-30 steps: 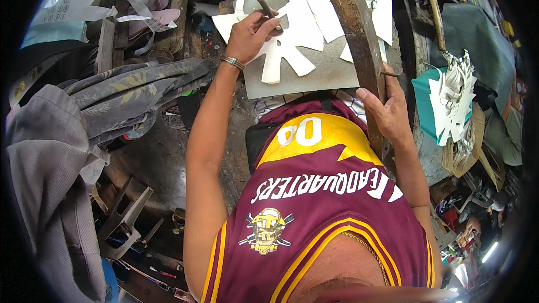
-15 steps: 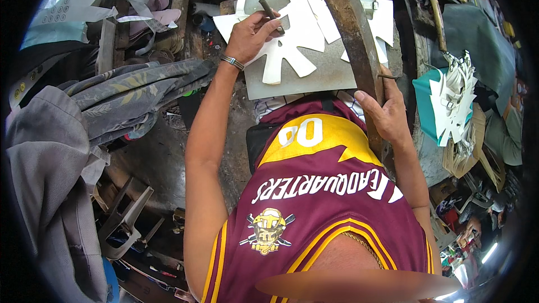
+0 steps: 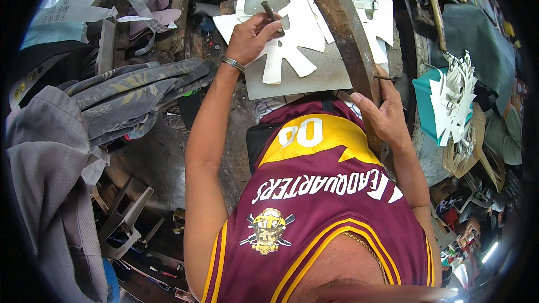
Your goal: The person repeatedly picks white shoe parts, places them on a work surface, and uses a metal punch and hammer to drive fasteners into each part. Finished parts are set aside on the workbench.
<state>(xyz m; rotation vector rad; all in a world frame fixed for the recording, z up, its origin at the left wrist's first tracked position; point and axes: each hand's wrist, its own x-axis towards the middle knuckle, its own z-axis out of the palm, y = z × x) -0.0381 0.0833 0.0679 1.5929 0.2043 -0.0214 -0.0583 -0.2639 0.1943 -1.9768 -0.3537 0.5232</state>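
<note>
My left hand (image 3: pixel 252 38) is closed around a dark metal punch (image 3: pixel 269 11), held tilted over a flat white cut-out piece (image 3: pixel 297 33) with strap-like arms. That piece lies on a grey board (image 3: pixel 314 78) across my lap. In my right hand (image 3: pixel 387 113) is a long, heavy wooden club (image 3: pixel 348 28), gripped at its near end, where a bent nail (image 3: pixel 384 77) sticks out. The club slants up and left above the board and hides part of it. Beyond it lies another white cut-out piece (image 3: pixel 379 19) with a buckled strap.
A bundle of white buckled pieces (image 3: pixel 453 98) rests on teal material (image 3: pixel 426 106) at the right. Dark green sheeting (image 3: pixel 477 45) hangs behind it. Grey cloths (image 3: pixel 50 163) fill the left side, with white strips (image 3: pixel 84 5) at the upper left.
The wooden club has swung left, its far end most, and my right hand has shifted slightly left with it. My left hand and the punch have stayed nearly in place.
</note>
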